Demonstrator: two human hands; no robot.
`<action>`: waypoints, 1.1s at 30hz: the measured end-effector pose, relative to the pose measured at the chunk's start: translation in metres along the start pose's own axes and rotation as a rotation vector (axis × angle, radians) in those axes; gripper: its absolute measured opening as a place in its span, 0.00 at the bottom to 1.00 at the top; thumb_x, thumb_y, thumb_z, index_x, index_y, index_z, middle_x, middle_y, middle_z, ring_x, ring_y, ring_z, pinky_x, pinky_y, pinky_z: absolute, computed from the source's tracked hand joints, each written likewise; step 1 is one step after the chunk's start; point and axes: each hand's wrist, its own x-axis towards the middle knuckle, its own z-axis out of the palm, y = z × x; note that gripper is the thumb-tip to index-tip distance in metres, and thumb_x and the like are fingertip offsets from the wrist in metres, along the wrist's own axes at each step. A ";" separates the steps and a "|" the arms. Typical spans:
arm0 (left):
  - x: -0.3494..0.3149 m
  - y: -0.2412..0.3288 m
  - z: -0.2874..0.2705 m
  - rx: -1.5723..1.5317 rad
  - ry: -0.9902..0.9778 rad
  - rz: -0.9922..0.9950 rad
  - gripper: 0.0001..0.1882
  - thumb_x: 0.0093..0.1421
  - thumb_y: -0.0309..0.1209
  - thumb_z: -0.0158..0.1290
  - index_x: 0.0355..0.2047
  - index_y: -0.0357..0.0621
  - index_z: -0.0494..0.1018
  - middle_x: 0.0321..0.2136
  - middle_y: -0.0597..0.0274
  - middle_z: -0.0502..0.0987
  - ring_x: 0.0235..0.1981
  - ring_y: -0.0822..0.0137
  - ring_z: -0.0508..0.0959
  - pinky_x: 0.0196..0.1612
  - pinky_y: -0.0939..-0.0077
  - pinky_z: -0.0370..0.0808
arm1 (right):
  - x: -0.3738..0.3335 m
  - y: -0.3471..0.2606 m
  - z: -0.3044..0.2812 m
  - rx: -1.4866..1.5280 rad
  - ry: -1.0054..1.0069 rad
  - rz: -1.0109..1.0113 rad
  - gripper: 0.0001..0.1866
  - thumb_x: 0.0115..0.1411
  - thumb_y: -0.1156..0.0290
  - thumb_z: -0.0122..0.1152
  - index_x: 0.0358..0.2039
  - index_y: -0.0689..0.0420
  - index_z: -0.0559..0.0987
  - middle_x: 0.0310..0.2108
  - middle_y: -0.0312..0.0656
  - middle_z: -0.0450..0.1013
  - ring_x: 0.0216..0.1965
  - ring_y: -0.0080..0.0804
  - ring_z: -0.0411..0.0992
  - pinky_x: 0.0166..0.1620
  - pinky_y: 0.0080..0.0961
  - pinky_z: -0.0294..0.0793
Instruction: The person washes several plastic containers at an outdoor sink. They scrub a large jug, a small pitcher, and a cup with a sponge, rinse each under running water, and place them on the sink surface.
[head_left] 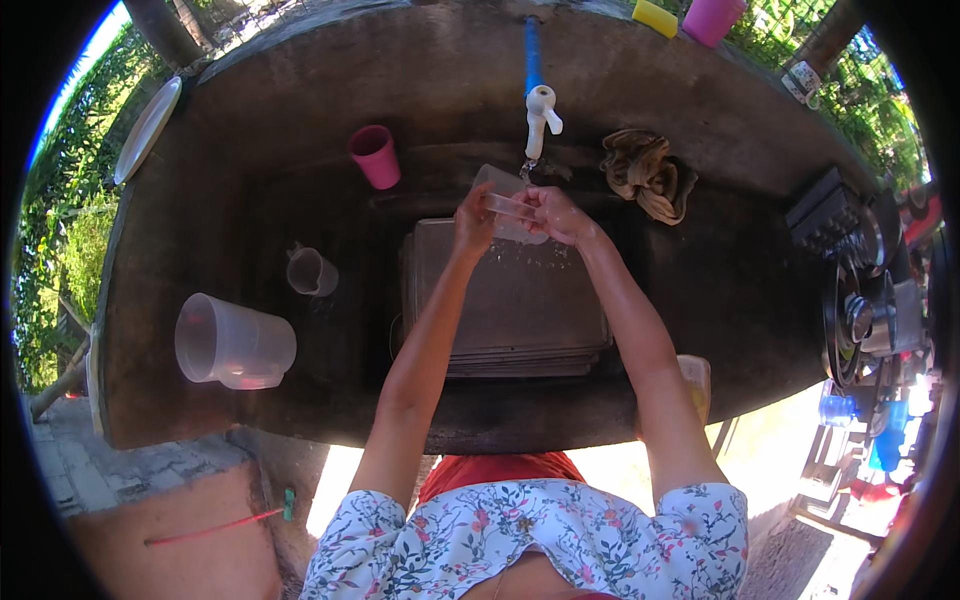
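Observation:
Both my hands are together under the white tap (pixel 540 115), which is on a blue pipe; water runs from its spout. Between them is a translucent plastic container (pixel 500 178), tilted, with a narrow clear strip like a handle across its front. My left hand (pixel 474 222) is closed on the container's left side. My right hand (pixel 560 216) has its fingers bent around the strip on the right; the fingertips are partly hidden. Water drops splash below onto a stack of flat trays (pixel 510 300) lying in the dark sink (pixel 330 230).
To the left are a large translucent pitcher (pixel 240 340), a small clear measuring cup (pixel 312 272) and a pink cup (pixel 375 157). A crumpled brown cloth (pixel 648 178) lies right of the tap. Pots and lids (pixel 870 310) crowd the right side. A yellow sponge (pixel 655 18) sits on the back ledge.

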 end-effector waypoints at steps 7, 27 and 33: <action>0.006 -0.013 -0.001 -0.104 0.066 0.115 0.20 0.49 0.15 0.53 0.44 0.36 0.70 0.32 0.62 0.76 0.35 0.74 0.74 0.39 0.79 0.71 | -0.009 -0.005 0.011 0.134 -0.136 0.000 0.12 0.55 0.72 0.56 0.40 0.61 0.73 0.25 0.36 0.70 0.17 0.14 0.63 0.16 0.11 0.59; 0.040 -0.004 0.024 -0.064 -0.285 -0.187 0.11 0.55 0.32 0.55 0.35 0.38 0.73 0.23 0.69 0.73 0.27 0.78 0.73 0.31 0.80 0.71 | -0.045 0.001 -0.026 -0.406 0.769 -0.263 0.09 0.58 0.72 0.54 0.38 0.63 0.75 0.27 0.38 0.72 0.26 0.23 0.71 0.29 0.18 0.72; 0.019 -0.016 0.002 -0.228 -0.174 -0.363 0.11 0.57 0.35 0.54 0.32 0.41 0.72 0.22 0.65 0.74 0.22 0.76 0.73 0.24 0.83 0.69 | -0.024 0.017 -0.022 0.354 0.488 -0.187 0.09 0.58 0.76 0.51 0.40 0.61 0.73 0.29 0.42 0.73 0.27 0.29 0.73 0.31 0.21 0.74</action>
